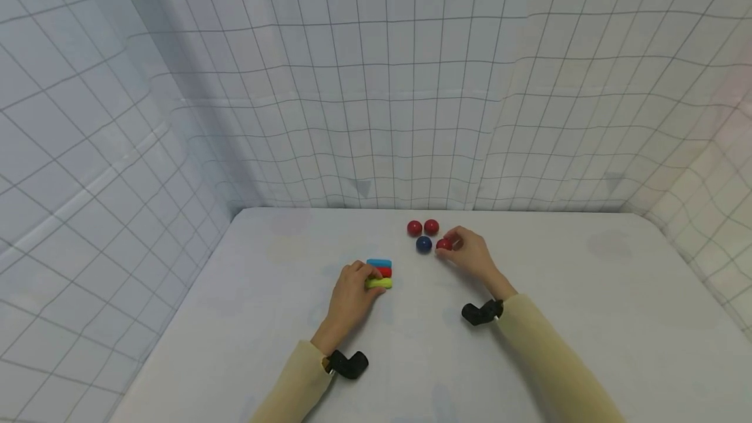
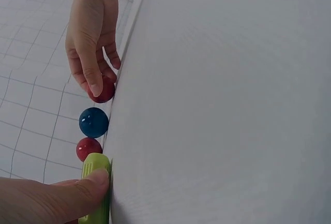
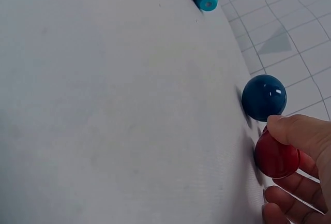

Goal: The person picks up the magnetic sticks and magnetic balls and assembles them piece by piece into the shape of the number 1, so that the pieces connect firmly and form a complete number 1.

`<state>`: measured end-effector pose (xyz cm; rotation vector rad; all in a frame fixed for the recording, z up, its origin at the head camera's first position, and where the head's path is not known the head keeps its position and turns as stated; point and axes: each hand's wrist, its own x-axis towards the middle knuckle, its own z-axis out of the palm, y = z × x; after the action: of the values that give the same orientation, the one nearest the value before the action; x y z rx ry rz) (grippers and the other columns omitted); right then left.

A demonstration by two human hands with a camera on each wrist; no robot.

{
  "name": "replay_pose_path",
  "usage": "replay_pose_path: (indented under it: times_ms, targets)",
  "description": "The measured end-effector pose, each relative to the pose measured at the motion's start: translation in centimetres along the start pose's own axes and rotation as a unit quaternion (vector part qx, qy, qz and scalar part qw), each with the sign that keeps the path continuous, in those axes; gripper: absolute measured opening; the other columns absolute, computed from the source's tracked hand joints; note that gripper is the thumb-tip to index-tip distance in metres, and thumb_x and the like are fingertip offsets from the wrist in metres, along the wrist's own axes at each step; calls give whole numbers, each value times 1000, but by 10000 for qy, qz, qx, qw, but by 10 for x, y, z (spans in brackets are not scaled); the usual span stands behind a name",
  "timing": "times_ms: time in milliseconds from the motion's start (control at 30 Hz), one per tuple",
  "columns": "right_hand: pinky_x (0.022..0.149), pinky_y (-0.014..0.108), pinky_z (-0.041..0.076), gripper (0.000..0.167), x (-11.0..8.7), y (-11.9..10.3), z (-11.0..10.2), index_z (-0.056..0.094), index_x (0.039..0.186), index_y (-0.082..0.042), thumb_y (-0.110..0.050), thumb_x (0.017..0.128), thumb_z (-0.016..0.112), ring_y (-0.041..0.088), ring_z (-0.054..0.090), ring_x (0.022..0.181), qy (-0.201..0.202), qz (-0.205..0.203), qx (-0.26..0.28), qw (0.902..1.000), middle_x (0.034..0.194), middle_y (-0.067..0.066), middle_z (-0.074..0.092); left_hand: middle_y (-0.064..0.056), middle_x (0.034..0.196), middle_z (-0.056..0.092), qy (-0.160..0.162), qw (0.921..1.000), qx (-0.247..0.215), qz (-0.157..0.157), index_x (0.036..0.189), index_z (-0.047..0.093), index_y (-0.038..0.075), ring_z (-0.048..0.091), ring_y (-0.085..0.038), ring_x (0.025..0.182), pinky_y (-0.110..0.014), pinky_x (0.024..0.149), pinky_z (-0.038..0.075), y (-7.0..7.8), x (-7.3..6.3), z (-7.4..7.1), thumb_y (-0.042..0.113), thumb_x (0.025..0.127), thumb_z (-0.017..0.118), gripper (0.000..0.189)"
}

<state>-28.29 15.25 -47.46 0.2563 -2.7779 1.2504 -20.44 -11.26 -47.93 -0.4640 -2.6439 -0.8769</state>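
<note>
My left hand (image 1: 351,296) pinches a yellow-green plastic stick (image 1: 378,283) between thumb and fingers. In the left wrist view that stick (image 2: 95,211) shows ridges near its tapered end. Just beyond it lie a red stick (image 1: 384,272) and a blue stick (image 1: 378,263), side by side; the right wrist view shows a hole in the end of each. Farther right, my right hand (image 1: 470,256) grips a glossy red ball (image 3: 276,154) with thumb and fingers. A dark blue ball (image 1: 423,244) sits close to its left.
Two more red balls, one on the left (image 1: 414,228) and one on the right (image 1: 431,226), lie behind the blue one. All rest on a white table (image 1: 282,240). Grid-patterned white cloth (image 1: 388,83) hangs behind and at both sides. Each wrist wears a black camera mount (image 1: 348,365).
</note>
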Motion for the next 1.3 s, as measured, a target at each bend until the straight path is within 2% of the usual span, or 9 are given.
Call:
replay_pose_path:
  times_ms: [233,567,733,1033,1300]
  targets:
    - [71,35,43,32,-5,2,-2,60,101,-6,-23,79,77,24,54,86,6,202,107,9997,91,6,62,-1,85,57,-140,9999,64,-73,85,66,10,49,-18,77,-31,68,44,2,0,-1,15,74,81,20]
    - [70,34,43,34,-10,3,-6,60,100,-3,-24,79,77,24,53,83,-5,228,220,9995,88,8,60,0,80,58,-295,9993,-62,-239,83,65,10,50,-16,74,-31,67,43,4,1,-3,17,73,83,22]
    - [71,35,42,34,-13,5,-6,60,99,-3,-25,79,77,24,53,84,16,207,225,9995,87,8,59,1,79,55,-362,9988,-93,-318,85,65,10,46,-13,70,-29,64,40,4,1,-3,19,73,83,24]
    - [76,36,43,37,-20,7,-3,59,100,-5,-30,79,77,25,54,89,-11,430,335,9985,92,8,60,1,79,57,-416,9985,-123,-344,86,68,7,45,-11,68,-27,62,39,6,1,0,20,72,83,24]
    - [75,35,44,37,-24,14,1,63,98,-3,-31,79,78,22,55,85,245,380,495,9977,90,8,61,0,79,55,-362,9988,-198,-254,83,66,7,48,-13,69,-28,63,40,12,1,6,20,73,83,24]
